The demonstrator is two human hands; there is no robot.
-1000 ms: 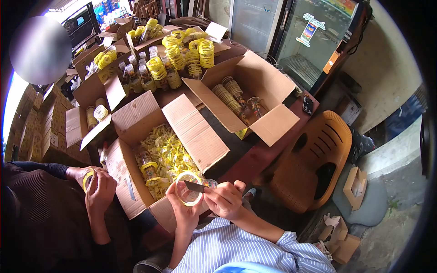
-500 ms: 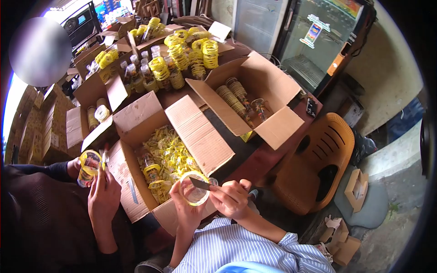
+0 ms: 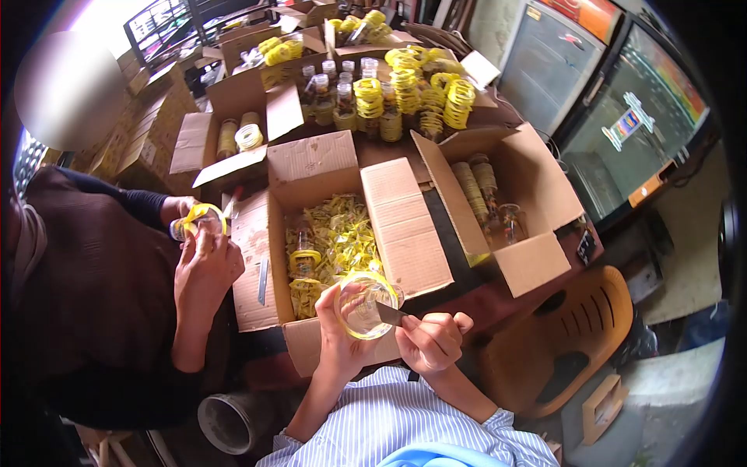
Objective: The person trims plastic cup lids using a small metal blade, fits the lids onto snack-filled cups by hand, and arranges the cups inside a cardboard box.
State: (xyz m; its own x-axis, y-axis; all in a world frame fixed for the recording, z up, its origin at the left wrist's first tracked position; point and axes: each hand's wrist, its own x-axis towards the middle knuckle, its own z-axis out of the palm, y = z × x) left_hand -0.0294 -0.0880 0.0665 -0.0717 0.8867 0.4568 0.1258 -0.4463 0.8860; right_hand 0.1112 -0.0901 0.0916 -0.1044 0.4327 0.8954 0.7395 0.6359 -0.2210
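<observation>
My left hand [image 3: 340, 340] is closed round a clear cup [image 3: 360, 310] with a yellow rim, its round mouth turned toward me. A flat metal blade [image 3: 388, 314] is pinched in the fingers of my right hand [image 3: 433, 341]. The blade's tip lies at the right side of the cup's rim; whether it touches the rim, I cannot tell. Just beyond the cup is an open cardboard box [image 3: 406, 226] holding many yellow scraps [image 3: 342, 229] and a few printed cups [image 3: 303, 265] with yellow rims.
At left, a co-worker's hands [image 3: 206, 268] hold another yellow-rimmed cup [image 3: 210, 218]. A second blade [image 3: 262, 282] lies on the box flap. Another box [image 3: 537, 179] holds stacked cups. Yellow rings [image 3: 405, 82] and cups stand at the back. An orange chair [image 3: 576, 335] is at right.
The view has swung left, so the boxes appear farther right. Both my hands keep hold of the cup and blade. The co-worker's cup has been turned.
</observation>
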